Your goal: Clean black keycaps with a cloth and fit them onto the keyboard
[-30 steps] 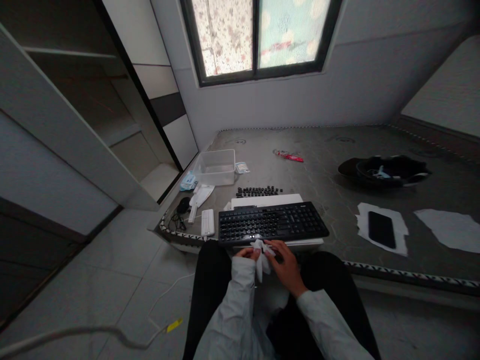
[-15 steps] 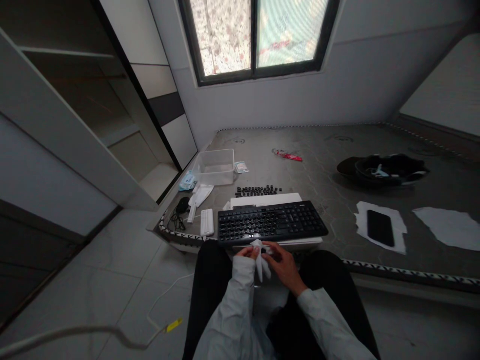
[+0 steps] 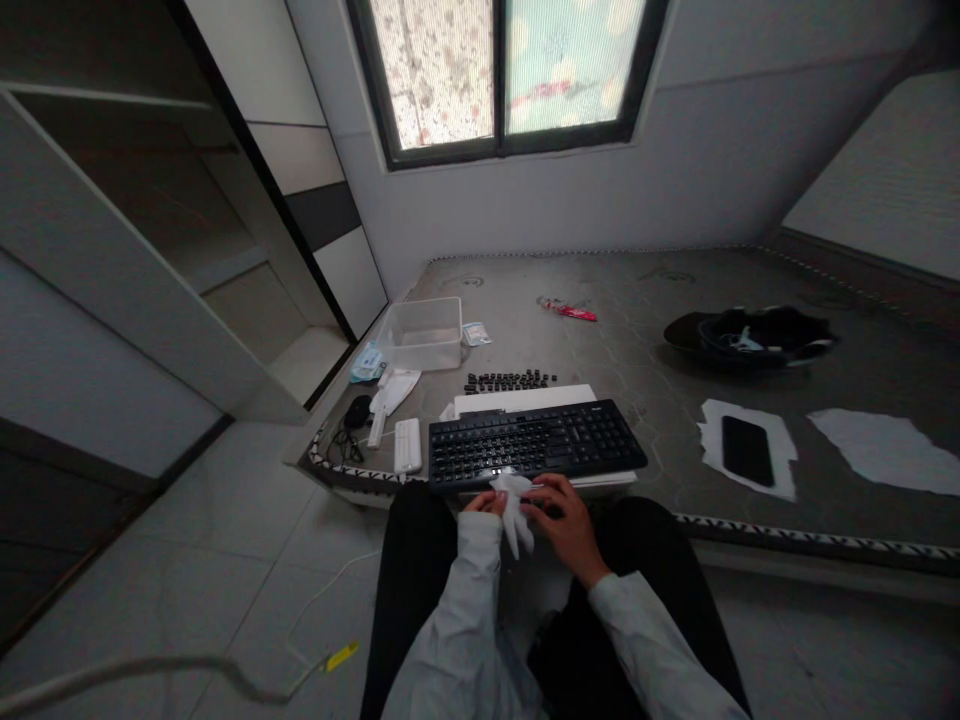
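Note:
A crumpled white tissue [image 3: 514, 512] hangs from my left hand [image 3: 487, 503], whose fingers are closed on it just in front of the keyboard. My right hand [image 3: 564, 520] is pinched at the tissue's right side; a small black keycap showed there a moment ago, and the tissue and fingertips now hide it. Right behind my hands lies a black keyboard [image 3: 592, 440], on top of a white box or board [image 3: 525, 400]. Several loose black keycaps [image 3: 506, 382] stand in rows behind it.
Left of the keyboard are a white power strip [image 3: 407, 446], a black mouse [image 3: 358, 411], a white brush-like tool [image 3: 379, 425] and a clear plastic bin [image 3: 424, 350]. A phone [image 3: 747, 452] on white paper and a black cap [image 3: 750, 335] lie right. A cable [image 3: 225, 668] crosses in front.
The tissue has spread and risen a little between my hands, covering the small black keycap that showed at my right fingertips. The whole view has shifted slightly.

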Available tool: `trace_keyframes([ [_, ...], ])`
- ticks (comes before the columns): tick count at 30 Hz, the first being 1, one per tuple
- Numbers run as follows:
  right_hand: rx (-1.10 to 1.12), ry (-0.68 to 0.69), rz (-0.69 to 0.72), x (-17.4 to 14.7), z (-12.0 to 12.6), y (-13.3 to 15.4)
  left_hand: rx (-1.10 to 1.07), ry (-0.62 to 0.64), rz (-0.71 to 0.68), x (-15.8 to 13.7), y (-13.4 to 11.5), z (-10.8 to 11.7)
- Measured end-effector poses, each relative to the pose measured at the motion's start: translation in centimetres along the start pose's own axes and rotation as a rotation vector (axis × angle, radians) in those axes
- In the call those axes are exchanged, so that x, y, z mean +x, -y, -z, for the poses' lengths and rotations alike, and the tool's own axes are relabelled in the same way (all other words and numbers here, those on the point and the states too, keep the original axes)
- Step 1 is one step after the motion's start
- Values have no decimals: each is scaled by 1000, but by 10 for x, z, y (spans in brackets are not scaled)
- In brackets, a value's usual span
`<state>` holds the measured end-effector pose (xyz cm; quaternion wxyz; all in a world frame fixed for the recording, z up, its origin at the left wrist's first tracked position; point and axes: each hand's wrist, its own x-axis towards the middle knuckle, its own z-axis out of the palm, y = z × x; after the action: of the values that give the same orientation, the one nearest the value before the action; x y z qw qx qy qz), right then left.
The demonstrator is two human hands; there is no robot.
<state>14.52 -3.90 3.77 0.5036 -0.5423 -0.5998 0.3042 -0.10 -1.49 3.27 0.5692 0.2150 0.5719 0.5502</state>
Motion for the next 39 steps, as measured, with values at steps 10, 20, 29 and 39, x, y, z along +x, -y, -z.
trace_keyframes([
  [10, 10, -205, -206, 3, 15, -13, -56, -22, -3, -1, 0, 0],
  [20, -33, -149, -206, 33, 31, -17, -101, 48, 2, -7, -4, 5],
  [29, -327, 68, -130, 114, 25, -3, -145, 72, 33, -4, -2, 14],
  [39, -451, 100, -152, 149, 1, -12, -203, 92, 58, -3, -5, 19],
])
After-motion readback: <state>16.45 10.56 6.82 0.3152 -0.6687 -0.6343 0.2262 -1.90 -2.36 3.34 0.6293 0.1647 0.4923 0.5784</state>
